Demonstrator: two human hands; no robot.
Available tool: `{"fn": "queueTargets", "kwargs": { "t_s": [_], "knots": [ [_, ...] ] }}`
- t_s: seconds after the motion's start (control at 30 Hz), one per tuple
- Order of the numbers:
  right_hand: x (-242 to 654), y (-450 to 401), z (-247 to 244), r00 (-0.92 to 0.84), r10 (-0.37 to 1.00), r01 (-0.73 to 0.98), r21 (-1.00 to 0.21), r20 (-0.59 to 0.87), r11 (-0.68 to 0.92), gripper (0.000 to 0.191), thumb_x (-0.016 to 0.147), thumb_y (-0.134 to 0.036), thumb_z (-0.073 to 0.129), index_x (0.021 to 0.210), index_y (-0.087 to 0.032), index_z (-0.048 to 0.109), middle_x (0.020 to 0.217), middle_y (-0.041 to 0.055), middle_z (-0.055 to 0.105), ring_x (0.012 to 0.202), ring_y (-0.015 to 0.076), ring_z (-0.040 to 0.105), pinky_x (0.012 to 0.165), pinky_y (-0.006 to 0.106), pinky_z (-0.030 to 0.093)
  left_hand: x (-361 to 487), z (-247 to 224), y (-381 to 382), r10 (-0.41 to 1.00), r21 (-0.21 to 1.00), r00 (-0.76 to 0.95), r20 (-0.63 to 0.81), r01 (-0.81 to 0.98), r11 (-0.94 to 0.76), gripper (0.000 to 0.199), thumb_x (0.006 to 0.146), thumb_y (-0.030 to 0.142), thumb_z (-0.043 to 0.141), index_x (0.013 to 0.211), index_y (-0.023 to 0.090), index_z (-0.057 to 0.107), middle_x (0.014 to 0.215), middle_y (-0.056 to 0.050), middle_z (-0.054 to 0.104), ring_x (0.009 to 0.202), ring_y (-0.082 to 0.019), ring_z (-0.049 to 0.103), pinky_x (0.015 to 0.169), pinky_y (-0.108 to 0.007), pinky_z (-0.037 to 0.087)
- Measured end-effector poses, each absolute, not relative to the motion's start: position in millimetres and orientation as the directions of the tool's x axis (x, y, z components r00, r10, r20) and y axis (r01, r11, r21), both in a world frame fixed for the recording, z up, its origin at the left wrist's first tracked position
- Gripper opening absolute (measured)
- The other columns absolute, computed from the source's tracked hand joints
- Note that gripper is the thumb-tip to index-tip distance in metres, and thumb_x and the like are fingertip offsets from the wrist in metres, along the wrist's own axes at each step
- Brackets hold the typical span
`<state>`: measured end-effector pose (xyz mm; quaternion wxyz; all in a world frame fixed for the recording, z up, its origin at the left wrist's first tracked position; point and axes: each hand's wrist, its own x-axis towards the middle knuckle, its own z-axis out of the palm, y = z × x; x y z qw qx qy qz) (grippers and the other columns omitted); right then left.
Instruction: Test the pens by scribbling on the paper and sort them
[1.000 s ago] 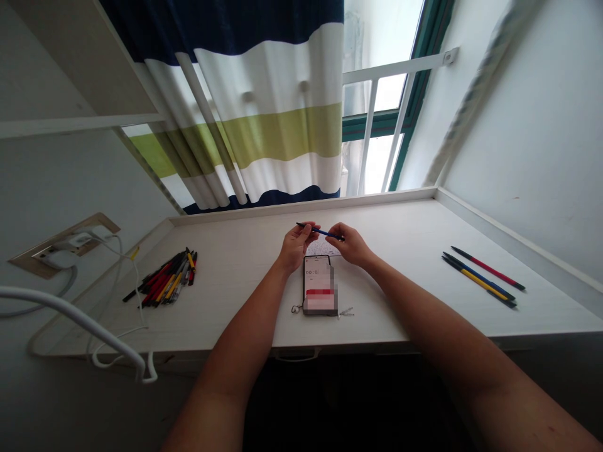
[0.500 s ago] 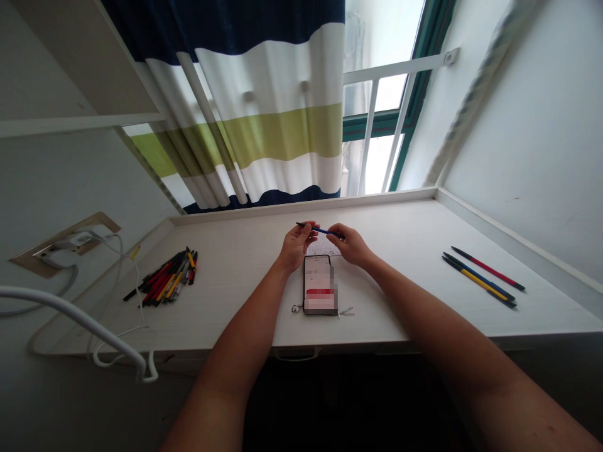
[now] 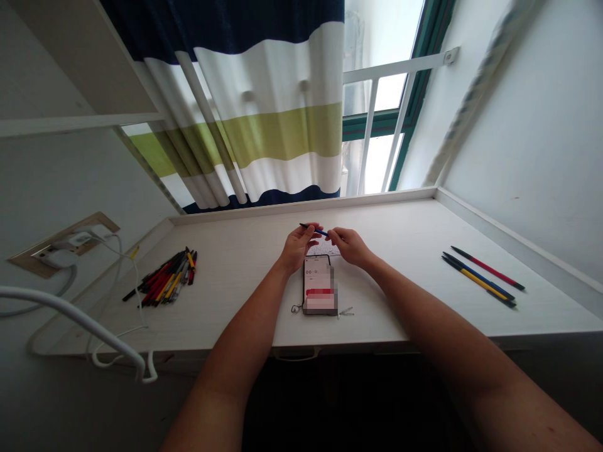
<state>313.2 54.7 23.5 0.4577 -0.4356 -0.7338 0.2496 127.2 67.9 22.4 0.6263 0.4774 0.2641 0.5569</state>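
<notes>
Above the phone, a blue pen with a black end [image 3: 321, 231] is held between both hands. The fingers of my left hand [image 3: 298, 245] pinch it near its black end, and my right hand [image 3: 348, 244] closes round its other end, hiding that tip. Below the hands a phone [image 3: 318, 285] lies face up on the white desk [image 3: 245, 270], its screen lit and partly blurred out. A speckled sheet [image 3: 325, 246] shows between the hands, just beyond the phone.
A pile of many-coloured pens [image 3: 164, 279] lies on the left of the desk. Several pens [image 3: 485, 276] lie side by side at the right. A white cable and a curved white tube [image 3: 85, 323] are at the left edge. A curtain [image 3: 282, 132] hangs behind.
My right hand has moved slightly left along the pen, so less of its blue part shows. The pen has shifted a little to the right in my left hand.
</notes>
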Motion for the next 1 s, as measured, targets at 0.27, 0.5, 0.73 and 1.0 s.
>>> {"fn": "queueTargets", "kwargs": {
  "t_s": [0.27,0.5,0.73,1.0],
  "knots": [
    [312.5,50.9,24.1,-0.251,0.852,0.394,-0.755,0.460,0.524,0.028,0.093,-0.048,0.059,0.087,-0.021,0.062,0.074,0.0007,0.065,0.067,0.0171,0.053,0.065,0.031,0.041,126.3,20.3,69.0,0.949,0.916,0.234,0.211,-0.385,-0.109,0.034,0.081,0.047,0.083,0.100,0.020,0.075,0.110,-0.005,0.075,0.087,-0.013,0.066,0.075,-0.026,0.048],
    [313.2,50.5,24.3,-0.272,0.855,0.445,-0.730,0.442,0.519,0.033,0.094,-0.051,0.058,0.093,-0.019,0.066,0.073,0.0017,0.065,0.066,0.0179,0.054,0.064,0.032,0.040,127.9,19.1,69.5,0.947,0.929,0.233,0.223,-0.346,-0.134,0.034,0.081,0.048,0.082,0.099,0.020,0.076,0.107,-0.004,0.074,0.084,-0.012,0.064,0.073,-0.026,0.047],
    [314.2,49.5,25.6,-0.282,0.841,0.438,-0.718,0.461,0.541,0.027,0.098,-0.044,0.051,0.087,-0.022,0.063,0.076,0.0022,0.068,0.068,0.0176,0.056,0.067,0.032,0.042,128.1,21.2,68.5,0.943,0.936,0.251,0.221,-0.325,-0.133,0.033,0.083,0.047,0.080,0.101,0.020,0.075,0.111,-0.006,0.074,0.085,-0.013,0.064,0.074,-0.026,0.046],
    [312.1,48.3,26.1,-0.241,0.842,0.445,-0.716,0.483,0.538,0.024,0.094,-0.046,0.060,0.096,-0.023,0.060,0.077,0.0011,0.067,0.069,0.0183,0.055,0.065,0.031,0.042,129.0,21.1,67.6,0.945,0.936,0.237,0.226,-0.322,-0.143,0.031,0.084,0.048,0.080,0.100,0.021,0.075,0.111,-0.006,0.074,0.085,-0.013,0.064,0.074,-0.027,0.046]
  ]
}}
